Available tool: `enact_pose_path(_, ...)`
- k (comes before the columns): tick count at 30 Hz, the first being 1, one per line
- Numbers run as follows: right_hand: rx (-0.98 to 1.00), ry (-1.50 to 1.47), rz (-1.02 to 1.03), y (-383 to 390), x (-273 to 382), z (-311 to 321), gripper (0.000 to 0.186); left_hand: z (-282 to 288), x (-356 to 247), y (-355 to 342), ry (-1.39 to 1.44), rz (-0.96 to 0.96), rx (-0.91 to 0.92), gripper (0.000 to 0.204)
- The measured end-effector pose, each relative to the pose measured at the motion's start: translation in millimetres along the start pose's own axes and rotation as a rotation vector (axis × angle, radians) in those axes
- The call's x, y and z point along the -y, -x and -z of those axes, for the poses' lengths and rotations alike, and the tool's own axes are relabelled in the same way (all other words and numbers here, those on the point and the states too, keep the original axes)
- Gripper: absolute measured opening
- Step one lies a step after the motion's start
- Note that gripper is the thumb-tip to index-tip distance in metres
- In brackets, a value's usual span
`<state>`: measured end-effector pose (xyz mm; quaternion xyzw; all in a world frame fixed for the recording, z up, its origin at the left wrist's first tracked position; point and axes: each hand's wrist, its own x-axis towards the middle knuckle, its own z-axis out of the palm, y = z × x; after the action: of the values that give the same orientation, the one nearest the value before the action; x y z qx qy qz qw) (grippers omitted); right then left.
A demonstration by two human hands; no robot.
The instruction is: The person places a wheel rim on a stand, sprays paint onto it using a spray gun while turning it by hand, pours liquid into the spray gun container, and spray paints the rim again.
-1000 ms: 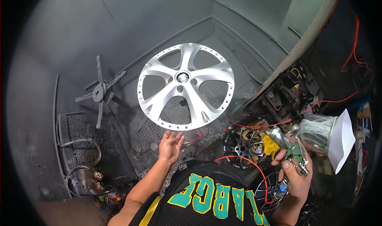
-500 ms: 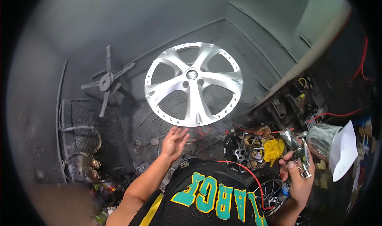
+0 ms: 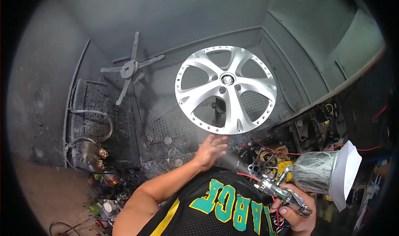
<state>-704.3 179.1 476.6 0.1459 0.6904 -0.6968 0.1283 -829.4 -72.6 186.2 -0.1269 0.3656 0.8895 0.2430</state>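
Note:
A silver multi-spoke wheel rim [image 3: 225, 89] stands raised in the grey spray booth, its face turned toward me. My left hand [image 3: 210, 149] reaches out just below the rim's lower edge, fingers spread, holding nothing. My right hand [image 3: 296, 207] at the lower right grips a metal spray gun [image 3: 279, 189] whose cup [image 3: 315, 173] is wrapped in grey tape, with a white paper cone on top. The gun sits low, away from the rim.
A cross-shaped metal stand [image 3: 129, 68] hangs on the booth's back wall. A mesh grate [image 3: 93, 107] with hoses lies at the left. Cans and clutter [image 3: 109, 182] sit on the floor at the lower left. Wires and parts [image 3: 266, 157] crowd the right side.
The view has shifted, so the rim now sits more to the right and nearer. My right hand has brought the spray gun lower and closer to my body. My left hand stays under the rim.

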Motion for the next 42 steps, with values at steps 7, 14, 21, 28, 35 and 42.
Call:
enact_pose_path(7,-0.293,0.066,0.151,-6.3,5.8,7.6,0.078,-4.2,0.8,-0.6,-0.541,0.165,0.662,0.057)
enact_pose_path(14,-0.338,0.099,0.133,-9.0,10.0,19.6,0.079,2.9,-9.6,14.6,-0.649,0.305,0.836,0.045)
enact_pose_path(21,0.011,0.000,-0.090,-17.1,3.3,-1.1,0.066,31.4,12.6,0.6,-0.681,0.277,0.443,0.036)
enact_pose_path(28,-0.080,0.073,0.055,-32.7,4.0,-20.9,0.070,51.6,-36.8,-31.7,-0.364,-0.164,-0.231,0.042)
enact_pose_path(35,-0.313,0.129,0.221,-38.9,4.8,-0.9,0.073,23.6,-69.0,-12.2,-0.497,-0.130,-0.048,0.056)
enact_pose_path(42,-0.135,0.130,0.056,-34.9,23.0,-10.3,0.079,-0.3,-37.6,-11.6,-0.537,-0.058,0.099,0.063)
